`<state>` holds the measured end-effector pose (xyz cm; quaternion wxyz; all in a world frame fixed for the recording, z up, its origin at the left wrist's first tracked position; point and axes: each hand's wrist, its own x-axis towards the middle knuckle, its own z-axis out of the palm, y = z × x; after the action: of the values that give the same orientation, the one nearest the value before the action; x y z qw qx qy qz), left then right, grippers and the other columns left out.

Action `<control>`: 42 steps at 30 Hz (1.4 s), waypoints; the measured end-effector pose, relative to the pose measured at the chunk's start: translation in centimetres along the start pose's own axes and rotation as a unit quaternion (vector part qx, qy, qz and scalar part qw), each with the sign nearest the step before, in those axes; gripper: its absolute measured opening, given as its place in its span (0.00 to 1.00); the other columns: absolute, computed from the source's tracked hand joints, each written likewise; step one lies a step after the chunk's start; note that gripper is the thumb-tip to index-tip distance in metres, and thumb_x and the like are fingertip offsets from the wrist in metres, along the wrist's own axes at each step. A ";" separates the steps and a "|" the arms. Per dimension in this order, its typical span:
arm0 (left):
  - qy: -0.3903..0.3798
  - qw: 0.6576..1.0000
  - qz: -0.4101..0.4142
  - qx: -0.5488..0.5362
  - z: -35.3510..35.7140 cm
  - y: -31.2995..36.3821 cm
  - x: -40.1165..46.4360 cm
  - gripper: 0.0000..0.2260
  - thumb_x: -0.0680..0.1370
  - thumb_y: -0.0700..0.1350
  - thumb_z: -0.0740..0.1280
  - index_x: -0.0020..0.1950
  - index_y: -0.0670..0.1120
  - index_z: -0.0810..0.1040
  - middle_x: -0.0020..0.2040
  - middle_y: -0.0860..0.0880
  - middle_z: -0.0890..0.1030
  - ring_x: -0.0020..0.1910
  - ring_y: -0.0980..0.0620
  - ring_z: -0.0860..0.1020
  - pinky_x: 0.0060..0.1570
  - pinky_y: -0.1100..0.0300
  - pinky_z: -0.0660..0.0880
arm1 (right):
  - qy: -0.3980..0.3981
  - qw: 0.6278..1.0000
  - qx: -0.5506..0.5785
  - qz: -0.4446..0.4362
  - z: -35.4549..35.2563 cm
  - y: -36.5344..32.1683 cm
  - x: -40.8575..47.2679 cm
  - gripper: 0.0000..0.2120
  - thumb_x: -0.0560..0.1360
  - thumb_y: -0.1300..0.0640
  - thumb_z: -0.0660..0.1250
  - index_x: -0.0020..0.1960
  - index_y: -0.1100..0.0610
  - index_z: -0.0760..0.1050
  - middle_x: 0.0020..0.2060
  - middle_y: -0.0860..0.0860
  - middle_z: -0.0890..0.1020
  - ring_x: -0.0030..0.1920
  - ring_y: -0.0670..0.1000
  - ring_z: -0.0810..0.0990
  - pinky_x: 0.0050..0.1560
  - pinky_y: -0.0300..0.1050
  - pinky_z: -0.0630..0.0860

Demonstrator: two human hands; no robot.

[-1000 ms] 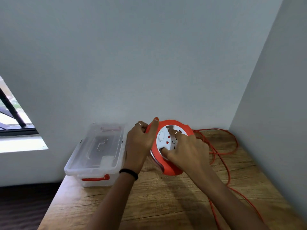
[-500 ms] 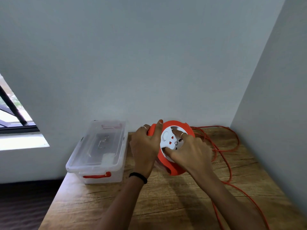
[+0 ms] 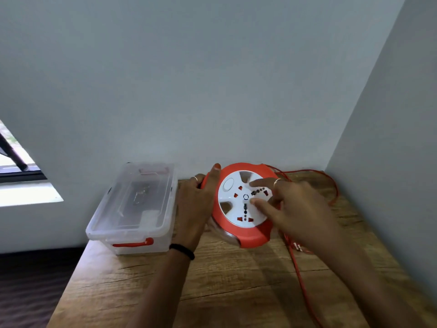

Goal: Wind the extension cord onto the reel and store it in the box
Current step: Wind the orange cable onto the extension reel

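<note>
Head view shows the orange cord reel [image 3: 243, 204] tilted up on the wooden table [image 3: 236, 285], just right of the lidded clear storage box [image 3: 134, 209]. Left hand [image 3: 196, 204] grips the reel's left rim, thumb over the top edge. Right hand [image 3: 295, 209] has fingers extended, fingertips [image 3: 254, 201] pressing the white socket face. Most of the orange cord [image 3: 300, 268] lies loose on the right, looping to the far corner and trailing off the near edge. Winding risks: fingertips may slip off the smooth face, loose loops may tangle or snag at the corner, and the propped reel may slide. The box's lid is still on.
</note>
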<state>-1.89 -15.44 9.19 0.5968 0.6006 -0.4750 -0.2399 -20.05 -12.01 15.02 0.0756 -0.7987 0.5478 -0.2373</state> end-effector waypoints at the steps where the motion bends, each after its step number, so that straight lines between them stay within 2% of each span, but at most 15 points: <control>1: -0.011 1.000 0.006 0.011 -0.3 0.2 0.4 0.26 0.76 0.56 0.66 0.32 0.34 0.73 0.28 0.40 0.77 0.26 0.51 0.73 0.27 0.63 0.68 | 0.037 0.999 -0.006 -0.033 -0.8 0.4 -0.1 0.15 0.73 0.44 0.68 0.58 0.44 0.79 0.34 0.44 0.82 0.38 0.45 0.79 0.39 0.43 0.75; 3: -0.029 0.999 0.023 0.029 -0.8 0.4 1.0 0.27 0.76 0.57 0.66 0.34 0.33 0.74 0.30 0.37 0.78 0.27 0.45 0.74 0.30 0.58 0.69 | 0.076 0.992 -0.026 -0.102 -1.8 0.8 -0.1 0.13 0.72 0.50 0.70 0.56 0.45 0.79 0.35 0.44 0.82 0.36 0.48 0.79 0.39 0.47 0.78; 5: -0.039 0.998 0.030 0.029 -1.0 0.6 1.3 0.28 0.76 0.58 0.66 0.35 0.31 0.73 0.32 0.34 0.77 0.29 0.42 0.74 0.31 0.56 0.69 | 0.046 0.981 -0.053 -0.179 -2.0 1.1 0.4 0.20 0.70 0.57 0.74 0.60 0.46 0.77 0.48 0.46 0.83 0.45 0.50 0.81 0.46 0.44 0.77; 7: -0.052 0.998 0.022 0.019 -1.0 0.8 1.3 0.29 0.75 0.59 0.66 0.36 0.31 0.73 0.33 0.33 0.77 0.29 0.41 0.74 0.32 0.55 0.69 | -0.001 0.958 -0.125 -0.258 -1.1 1.3 0.8 0.28 0.67 0.60 0.76 0.64 0.46 0.75 0.61 0.51 0.79 0.54 0.54 0.80 0.51 0.46 0.75; 9: -0.063 0.998 0.014 0.009 -1.0 1.0 1.2 0.29 0.75 0.59 0.67 0.36 0.31 0.74 0.33 0.33 0.78 0.29 0.41 0.75 0.32 0.54 0.71 | -0.027 0.931 -0.204 -0.301 -0.1 1.4 1.1 0.36 0.62 0.61 0.78 0.66 0.43 0.73 0.67 0.53 0.74 0.57 0.55 0.79 0.52 0.49 0.76; 12: -0.080 0.997 0.010 0.005 -1.1 1.2 1.3 0.26 0.75 0.58 0.66 0.37 0.33 0.77 0.33 0.37 0.80 0.32 0.39 0.79 0.35 0.49 0.77 | -0.036 0.909 -0.250 -0.331 0.6 1.4 1.2 0.41 0.57 0.61 0.80 0.66 0.44 0.73 0.66 0.55 0.75 0.61 0.56 0.77 0.55 0.51 0.75; 15: -0.094 0.996 0.011 0.002 -1.3 1.3 1.3 0.22 0.77 0.54 0.66 0.34 0.37 0.77 0.31 0.39 0.79 0.30 0.42 0.78 0.35 0.53 0.75 | -0.022 0.895 -0.260 -0.361 0.9 1.2 1.5 0.39 0.60 0.61 0.79 0.68 0.46 0.71 0.66 0.57 0.74 0.63 0.58 0.76 0.58 0.53 0.73; 19: -0.117 0.993 0.024 -0.012 -1.6 1.6 1.1 0.29 0.71 0.62 0.67 0.34 0.34 0.74 0.31 0.34 0.77 0.31 0.34 0.76 0.33 0.48 0.75 | -0.025 0.874 -0.273 -0.402 1.1 1.2 1.9 0.37 0.65 0.55 0.78 0.70 0.47 0.68 0.69 0.58 0.71 0.61 0.61 0.76 0.57 0.57 0.73; 22: -0.121 0.992 0.037 -0.004 -1.7 2.0 0.9 0.31 0.69 0.64 0.66 0.33 0.33 0.73 0.31 0.32 0.75 0.32 0.33 0.76 0.32 0.45 0.75 | -0.033 0.860 -0.284 -0.422 1.3 0.8 2.0 0.38 0.63 0.54 0.79 0.70 0.50 0.68 0.69 0.60 0.71 0.54 0.63 0.80 0.55 0.60 0.74; 28: -0.130 0.991 0.042 -0.007 -1.7 2.5 0.2 0.29 0.69 0.64 0.66 0.32 0.36 0.73 0.29 0.35 0.75 0.29 0.36 0.75 0.33 0.44 0.74 | -0.045 0.872 -0.274 -0.404 0.6 -0.2 2.0 0.29 0.61 0.57 0.72 0.63 0.50 0.75 0.66 0.60 0.72 0.37 0.59 0.80 0.48 0.56 0.76; 31: -0.129 0.990 0.059 0.011 -1.9 3.0 -0.2 0.28 0.69 0.65 0.66 0.31 0.38 0.74 0.28 0.37 0.75 0.29 0.39 0.76 0.33 0.45 0.74 | -0.043 0.880 -0.274 -0.386 0.3 -0.5 1.4 0.29 0.60 0.56 0.70 0.62 0.48 0.76 0.64 0.60 0.73 0.32 0.56 0.78 0.43 0.52 0.74; 34: -0.126 0.990 0.066 0.023 -2.0 3.2 -0.4 0.24 0.71 0.63 0.67 0.28 0.44 0.74 0.25 0.45 0.75 0.26 0.45 0.75 0.33 0.49 0.73 | -0.038 0.894 -0.258 -0.365 0.3 -0.8 0.8 0.29 0.61 0.55 0.68 0.62 0.48 0.76 0.64 0.60 0.72 0.31 0.56 0.78 0.44 0.52 0.74; 37: -0.121 0.991 0.053 0.030 -1.9 2.9 -0.4 0.28 0.69 0.65 0.66 0.31 0.39 0.75 0.28 0.41 0.76 0.27 0.43 0.75 0.33 0.46 0.74 | -0.036 0.918 -0.230 -0.322 0.7 -0.9 0.4 0.29 0.60 0.54 0.64 0.63 0.46 0.75 0.65 0.59 0.71 0.31 0.56 0.79 0.45 0.53 0.74; 39: -0.108 0.993 0.046 0.032 -1.7 2.7 -0.2 0.31 0.69 0.66 0.66 0.33 0.36 0.72 0.28 0.39 0.74 0.27 0.45 0.72 0.33 0.47 0.72 | -0.031 0.937 -0.212 -0.276 1.1 -1.0 0.3 0.30 0.61 0.52 0.62 0.63 0.46 0.75 0.64 0.57 0.69 0.37 0.57 0.81 0.43 0.51 0.73; 42: -0.087 0.995 0.040 0.020 -1.5 2.7 0.3 0.31 0.69 0.65 0.67 0.32 0.35 0.69 0.27 0.40 0.70 0.26 0.50 0.69 0.31 0.52 0.68 | 0.005 0.963 -0.172 -0.208 1.7 -1.4 0.4 0.28 0.60 0.50 0.63 0.61 0.45 0.77 0.59 0.56 0.73 0.44 0.55 0.81 0.39 0.45 0.73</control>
<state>-1.21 -14.54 12.08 0.5505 0.5696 -0.5535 -0.2571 -17.97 -12.11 14.17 -0.1170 -0.8948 0.4024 -0.1541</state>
